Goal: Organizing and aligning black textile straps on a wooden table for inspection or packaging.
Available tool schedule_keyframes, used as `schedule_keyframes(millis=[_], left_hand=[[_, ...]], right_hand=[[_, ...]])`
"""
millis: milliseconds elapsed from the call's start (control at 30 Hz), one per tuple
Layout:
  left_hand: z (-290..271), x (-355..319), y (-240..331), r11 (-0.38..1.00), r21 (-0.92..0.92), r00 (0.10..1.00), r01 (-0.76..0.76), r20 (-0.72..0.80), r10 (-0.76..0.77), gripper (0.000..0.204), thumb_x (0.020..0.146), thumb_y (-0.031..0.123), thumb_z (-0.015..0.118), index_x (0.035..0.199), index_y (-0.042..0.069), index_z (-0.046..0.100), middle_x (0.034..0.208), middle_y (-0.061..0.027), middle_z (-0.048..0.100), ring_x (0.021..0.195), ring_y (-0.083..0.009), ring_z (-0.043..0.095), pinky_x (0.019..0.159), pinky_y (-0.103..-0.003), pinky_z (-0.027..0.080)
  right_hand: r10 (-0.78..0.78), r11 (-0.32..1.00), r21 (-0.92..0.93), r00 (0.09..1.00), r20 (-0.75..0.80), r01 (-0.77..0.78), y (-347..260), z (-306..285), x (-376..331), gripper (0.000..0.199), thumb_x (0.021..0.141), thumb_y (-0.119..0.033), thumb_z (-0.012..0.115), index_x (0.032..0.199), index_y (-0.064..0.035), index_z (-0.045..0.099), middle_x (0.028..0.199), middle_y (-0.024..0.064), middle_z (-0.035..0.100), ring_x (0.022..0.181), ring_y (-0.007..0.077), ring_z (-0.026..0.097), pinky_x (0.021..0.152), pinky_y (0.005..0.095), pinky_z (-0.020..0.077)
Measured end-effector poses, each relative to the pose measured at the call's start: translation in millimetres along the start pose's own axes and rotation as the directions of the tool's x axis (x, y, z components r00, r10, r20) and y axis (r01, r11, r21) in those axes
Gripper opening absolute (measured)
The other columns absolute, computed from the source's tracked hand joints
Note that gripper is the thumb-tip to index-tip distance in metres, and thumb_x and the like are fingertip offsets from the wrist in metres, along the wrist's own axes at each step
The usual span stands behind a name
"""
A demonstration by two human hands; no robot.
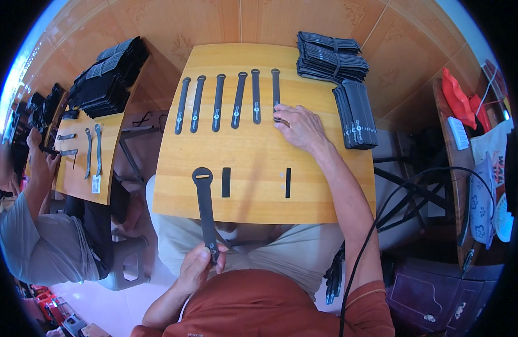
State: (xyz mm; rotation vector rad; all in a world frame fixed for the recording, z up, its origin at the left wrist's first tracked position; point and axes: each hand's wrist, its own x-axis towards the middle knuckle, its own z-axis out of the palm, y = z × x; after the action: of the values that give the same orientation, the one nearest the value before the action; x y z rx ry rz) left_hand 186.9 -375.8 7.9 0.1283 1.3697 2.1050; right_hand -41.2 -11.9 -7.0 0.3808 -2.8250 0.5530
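Observation:
My left hand (196, 267) is closed round the lower end of a dark grey strap (205, 205), held upright at the table's near edge with its slotted, rounded end on top. Several similar straps lie side by side across the table, slotted ends away from me. At the right end of that row, my right hand (295, 126) has its fingers closed at the near end of the last strap (276, 87). Its fingertips partly hide that end. Two short black strips, a wider one (226, 182) and a narrower one (288, 182), lie on the tabletop nearer me.
Bundled dark straps (333, 56) and a loose stack (355, 115) fill the wooden table's (253, 210) far right. A black cable (357, 269) runs by my right arm. To the left, a person in grey (51, 241) works at another table (74, 177). A cluttered shelf (452, 146) stands right.

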Motion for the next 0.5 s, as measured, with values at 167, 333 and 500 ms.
schedule_keyframes(millis=[167,333,500], left_hand=[[0.5,1.8,-0.9,0.993,-0.110,0.999,0.041,-0.012,-0.042,0.044,0.104,0.038,0.056,0.127,0.001,0.056,0.101,-0.0128,0.067,0.091,-0.0203,0.065,0.080,-0.033,0.052],[-3.9,12.0,-4.6,0.992,-0.102,0.991,-0.079,-0.116,0.066,0.043,0.091,0.028,0.076,0.121,0.001,0.060,0.115,-0.0183,0.069,0.109,-0.0270,0.067,0.091,-0.040,0.053],[1.7,30.1,5.0,0.981,-0.151,0.971,-0.125,-0.224,0.089,0.040,0.088,0.017,0.078,0.121,0.002,0.061,0.117,-0.0185,0.069,0.104,-0.0201,0.066,0.083,-0.031,0.055]], right_hand=[[0.017,0.997,0.076,0.995,-0.102,-0.010,-7.1,-4.3,-19.1,0.030,0.088,-0.018,0.069,0.114,-0.0042,0.071,0.130,0.0096,0.067,0.112,0.0299,0.065,0.097,0.0408,0.0510],[0.058,0.955,0.296,0.987,-0.153,-0.011,-54.5,-20.8,-57.3,0.022,0.093,-0.011,0.062,0.111,-0.0015,0.071,0.107,0.0183,0.072,0.099,0.0342,0.069,0.087,0.0427,0.0540],[0.005,0.861,0.507,0.996,-0.090,0.041,-125.2,-36.9,-115.3,0.022,0.090,-0.004,0.066,0.111,-0.0009,0.071,0.095,0.0172,0.073,0.084,0.0328,0.072,0.073,0.0396,0.0568]])
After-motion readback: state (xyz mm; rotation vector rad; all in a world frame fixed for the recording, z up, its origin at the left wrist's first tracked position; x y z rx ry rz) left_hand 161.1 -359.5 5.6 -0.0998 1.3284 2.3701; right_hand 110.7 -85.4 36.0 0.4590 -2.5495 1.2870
